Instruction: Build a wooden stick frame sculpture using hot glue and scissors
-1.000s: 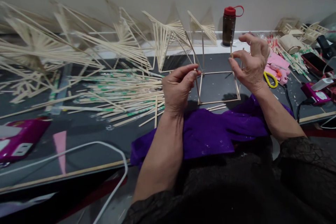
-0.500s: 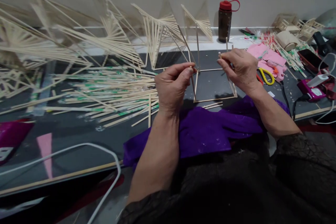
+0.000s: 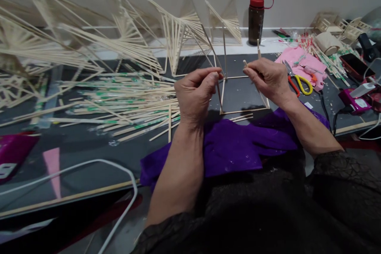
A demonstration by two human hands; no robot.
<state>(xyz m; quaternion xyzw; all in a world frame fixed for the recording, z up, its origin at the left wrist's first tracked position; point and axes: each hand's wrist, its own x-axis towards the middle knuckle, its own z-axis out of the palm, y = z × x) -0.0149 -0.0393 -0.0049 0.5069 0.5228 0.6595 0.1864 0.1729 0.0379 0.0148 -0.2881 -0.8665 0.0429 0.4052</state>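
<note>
Between my hands stands a square frame of thin wooden sticks [image 3: 245, 110] on the dark tabletop, with slanting uprights at its corners. My left hand [image 3: 195, 97] pinches thumb and forefinger together at the top of a slanting wooden stick [image 3: 220, 94] at the frame's left side. Over the right side, my right hand [image 3: 269, 79] is closed on a wooden stick, whose short end [image 3: 245, 63] pokes out past the fingertips. Another stick [image 3: 258, 49] rises behind that hand; its lower part is hidden. A purple cloth [image 3: 232, 149] lies just in front of the frame.
Loose wooden sticks [image 3: 139, 107], some in plastic wrappers, are heaped at left. Finished-looking stick structures [image 3: 125, 41] line the wall. A dark bottle [image 3: 255, 22] with red lid stands behind. At right lie scissors [image 3: 303, 84], pink cloth [image 3: 290, 56] and a phone [image 3: 357, 65]. A white cable [image 3: 98, 161] crosses front left.
My right hand has shifted slightly left and down, and the stick end in its fingers has moved with it. The scissors show more fully. My left hand keeps nearly the same place.
</note>
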